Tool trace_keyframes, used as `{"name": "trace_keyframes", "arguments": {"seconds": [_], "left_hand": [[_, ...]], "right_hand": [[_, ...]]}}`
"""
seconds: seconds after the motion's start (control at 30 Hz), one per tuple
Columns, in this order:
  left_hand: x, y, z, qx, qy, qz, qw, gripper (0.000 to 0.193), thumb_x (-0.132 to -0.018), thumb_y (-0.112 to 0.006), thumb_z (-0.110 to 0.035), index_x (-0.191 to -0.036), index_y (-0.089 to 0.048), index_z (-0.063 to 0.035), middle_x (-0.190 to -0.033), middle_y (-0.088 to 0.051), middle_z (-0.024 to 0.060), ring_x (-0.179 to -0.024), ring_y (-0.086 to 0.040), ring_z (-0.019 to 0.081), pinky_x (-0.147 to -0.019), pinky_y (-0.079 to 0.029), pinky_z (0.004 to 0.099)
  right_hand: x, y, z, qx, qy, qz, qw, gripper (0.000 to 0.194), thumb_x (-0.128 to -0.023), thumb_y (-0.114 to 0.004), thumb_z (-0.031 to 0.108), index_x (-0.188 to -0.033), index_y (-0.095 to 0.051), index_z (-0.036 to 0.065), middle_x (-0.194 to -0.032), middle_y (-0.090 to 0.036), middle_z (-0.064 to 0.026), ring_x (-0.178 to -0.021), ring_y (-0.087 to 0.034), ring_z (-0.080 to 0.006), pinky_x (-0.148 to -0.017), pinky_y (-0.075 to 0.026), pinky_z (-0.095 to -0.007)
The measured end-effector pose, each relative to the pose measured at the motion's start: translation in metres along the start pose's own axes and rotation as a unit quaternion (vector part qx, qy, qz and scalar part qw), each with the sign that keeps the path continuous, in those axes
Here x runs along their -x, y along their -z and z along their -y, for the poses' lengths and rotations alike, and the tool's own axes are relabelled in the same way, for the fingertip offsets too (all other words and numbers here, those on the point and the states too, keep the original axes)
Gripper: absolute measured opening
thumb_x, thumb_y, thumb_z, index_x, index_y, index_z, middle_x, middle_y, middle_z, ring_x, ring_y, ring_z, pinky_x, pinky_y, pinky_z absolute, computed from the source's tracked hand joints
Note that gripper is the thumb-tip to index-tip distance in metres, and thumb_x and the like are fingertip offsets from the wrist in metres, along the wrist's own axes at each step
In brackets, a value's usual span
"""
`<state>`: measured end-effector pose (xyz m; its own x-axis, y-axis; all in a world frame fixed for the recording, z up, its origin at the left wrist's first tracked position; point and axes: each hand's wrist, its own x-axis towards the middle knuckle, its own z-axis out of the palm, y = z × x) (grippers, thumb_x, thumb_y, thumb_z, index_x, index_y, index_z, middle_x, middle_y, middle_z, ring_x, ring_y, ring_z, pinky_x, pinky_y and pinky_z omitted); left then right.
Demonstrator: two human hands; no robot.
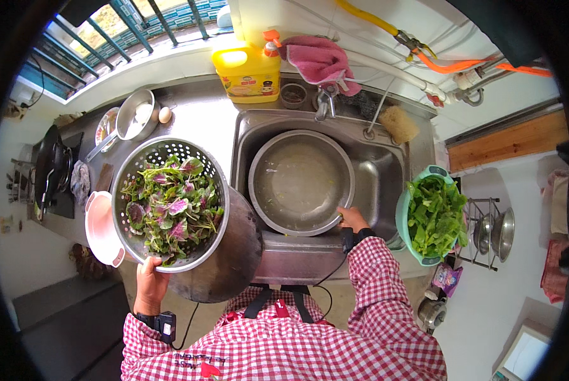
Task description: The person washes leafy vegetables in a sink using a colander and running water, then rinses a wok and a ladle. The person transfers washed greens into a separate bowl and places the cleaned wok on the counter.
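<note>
My left hand [151,285] grips the near rim of a perforated metal colander [163,145]. Leafy greens with purple centres [175,207], likely amaranth, are heaped inside it. The colander is over a large dark round pot [239,257] and the counter's left part; whether it rests on anything I cannot tell. On the right, my right hand [352,219] holds the near right rim of a wide metal basin [303,181] in the stainless steel sink [391,195]. Shallow, slightly cloudy water seems to lie in the basin, with a few small yellowish bits.
A pink plastic basin [98,231] touches the colander's left side. Right of the sink stands a green basket [402,209] of leafy greens [434,216]. Behind are a yellow jug [248,78], the faucet [326,102], a saucepan [144,128] and an egg [165,115].
</note>
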<state>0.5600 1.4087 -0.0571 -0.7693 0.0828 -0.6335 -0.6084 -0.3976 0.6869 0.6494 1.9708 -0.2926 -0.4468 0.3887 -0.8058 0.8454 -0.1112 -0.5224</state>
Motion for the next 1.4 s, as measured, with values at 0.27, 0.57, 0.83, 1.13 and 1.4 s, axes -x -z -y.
{"name": "trace_keyframes", "arguments": {"seconds": [0.27, 0.57, 0.83, 1.13, 1.4], "left_hand": [[0.014, 0.007, 0.013, 0.026, -0.02, -0.061, 0.998, 0.025, -0.085, -0.052, -0.004, -0.108, -0.057, 0.0035, -0.099, -0.067, 0.0119, -0.083, -0.068, 0.0266, -0.075, -0.059, 0.0434], [0.004, 0.017, 0.011, 0.04, -0.008, -0.032, 0.999, 0.023, -0.084, -0.05, -0.006, -0.104, -0.058, 0.0028, -0.094, -0.066, 0.01, -0.079, -0.067, 0.0234, -0.071, -0.059, 0.0396], [-0.009, 0.023, 0.013, 0.035, -0.005, -0.007, 0.999, 0.019, -0.087, -0.052, -0.008, -0.101, -0.06, 0.0028, -0.099, -0.066, 0.0114, -0.084, -0.067, 0.0266, -0.075, -0.059, 0.0441], [-0.03, 0.043, 0.01, 0.001, 0.033, 0.065, 0.997, 0.035, -0.085, -0.049, -0.005, -0.117, -0.054, 0.0068, -0.111, -0.065, 0.0148, -0.097, -0.067, 0.0287, -0.086, -0.057, 0.0444], [-0.033, 0.037, 0.003, -0.03, 0.015, 0.073, 0.997, 0.023, -0.085, -0.05, -0.005, -0.104, -0.057, 0.0049, -0.1, -0.065, 0.0139, -0.085, -0.069, 0.0291, -0.077, -0.06, 0.0446]], "right_hand": [[-0.014, 0.004, -0.001, -0.009, -0.096, 0.074, 0.993, 0.031, -0.087, -0.058, 0.023, -0.104, -0.06, -0.002, -0.094, -0.065, -0.012, -0.075, -0.064, -0.0211, -0.061, -0.052, -0.0332], [0.056, -0.004, 0.018, -0.018, 0.083, -0.116, 0.99, 0.023, -0.081, -0.06, 0.017, -0.091, -0.06, -0.003, -0.075, -0.061, -0.0084, -0.058, -0.06, -0.0195, -0.045, -0.047, -0.0329], [0.16, 0.016, 0.123, 0.427, 0.302, -0.38, 0.763, 0.046, -0.084, -0.058, 0.016, -0.12, -0.054, -0.013, -0.093, -0.065, -0.0319, -0.083, -0.064, -0.0462, -0.076, -0.051, -0.0511], [0.243, -0.009, 0.117, 0.494, 0.375, -0.385, 0.684, 0.06, -0.083, -0.063, 0.009, -0.136, -0.039, -0.005, -0.131, -0.051, -0.0248, -0.085, -0.066, -0.0395, -0.066, -0.055, -0.044], [0.213, 0.004, 0.076, 0.425, 0.344, -0.477, 0.689, 0.058, -0.083, -0.06, 0.01, -0.135, -0.04, -0.005, -0.13, -0.052, -0.0271, -0.087, -0.065, -0.0419, -0.069, -0.055, -0.0452]]}}
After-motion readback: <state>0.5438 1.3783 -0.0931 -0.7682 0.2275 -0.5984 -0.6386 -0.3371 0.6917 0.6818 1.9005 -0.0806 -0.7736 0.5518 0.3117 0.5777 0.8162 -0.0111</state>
